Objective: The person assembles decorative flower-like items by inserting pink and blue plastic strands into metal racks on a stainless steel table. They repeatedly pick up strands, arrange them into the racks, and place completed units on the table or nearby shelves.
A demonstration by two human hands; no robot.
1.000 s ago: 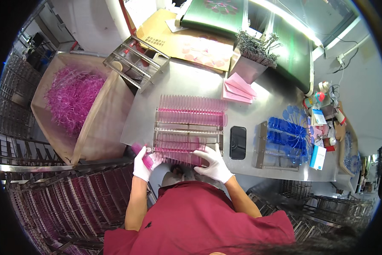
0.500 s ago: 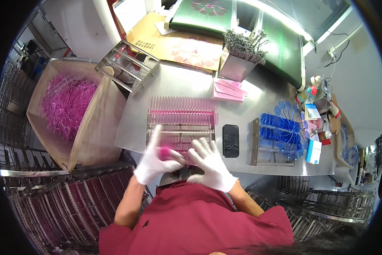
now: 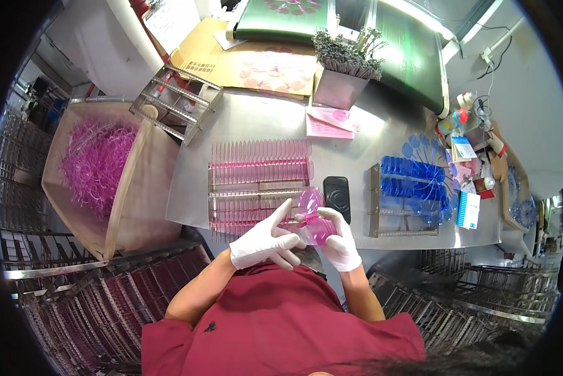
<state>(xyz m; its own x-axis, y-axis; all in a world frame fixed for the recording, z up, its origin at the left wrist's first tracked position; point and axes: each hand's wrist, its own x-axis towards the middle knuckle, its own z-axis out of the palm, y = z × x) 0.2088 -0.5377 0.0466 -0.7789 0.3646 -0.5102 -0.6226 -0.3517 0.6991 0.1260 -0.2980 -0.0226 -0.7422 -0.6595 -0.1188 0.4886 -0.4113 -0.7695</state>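
Observation:
My right hand [image 3: 340, 242], in a white glove, holds a small bunch of translucent pink rounded plastic pieces [image 3: 321, 230] between thumb and fingers, in front of my body at the table's near edge. Beside it, my white-gloved left hand [image 3: 268, 242] has its index finger stretched towards the pieces and its other fingers apart and bent; whether it touches them I cannot tell. Just beyond my left hand stands a metal rack [image 3: 247, 192] with rows of similar pink pieces [image 3: 261, 150] set upright. My hands cover part of its near right corner.
A black phone [image 3: 337, 199] lies right of the rack. Further right is a rack of blue pieces [image 3: 413, 188]. A metal box of thin rods [image 3: 340, 88] and pink paper slips [image 3: 329, 128] are behind. At left, a bin [image 3: 145, 188] holds pink strands, near an angled metal rack [image 3: 175, 103].
Both hands have shifted right. The pink bunch, earlier by my left hand, is now in my right hand, whose spread fingers have closed round it. The view has turned slightly.

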